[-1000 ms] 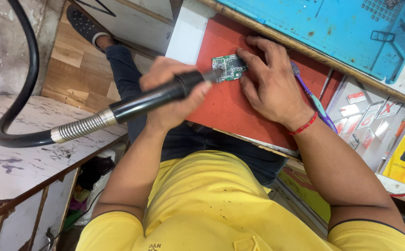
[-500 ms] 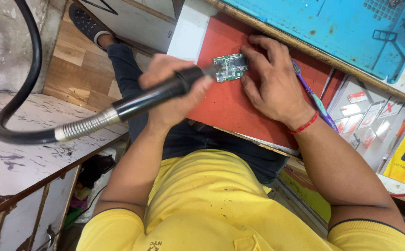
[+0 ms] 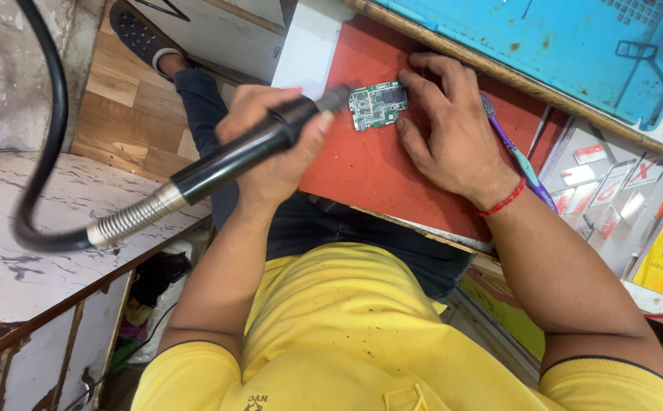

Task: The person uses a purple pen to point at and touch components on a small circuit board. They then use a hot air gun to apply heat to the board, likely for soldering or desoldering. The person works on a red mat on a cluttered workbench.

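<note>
Clearance on the red mat [image 3: 377,183]: its lower half, toward the body, is bare and passable. Around the circuit board [image 3: 378,105], access is blocked on one side by the black handpiece [image 3: 270,141], on the other by fingers. The blue tray [image 3: 545,46] bounds the mat's far edge; a purple toothbrush [image 3: 520,161] lies beside the wrist.

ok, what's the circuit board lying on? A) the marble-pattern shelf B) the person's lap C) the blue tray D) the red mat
D: the small green circuit board lies flat on the red mat, with the right hand touching its edge and the left hand aiming the black hose-fed tool at it; the blue tray sits beyond the mat.
</note>
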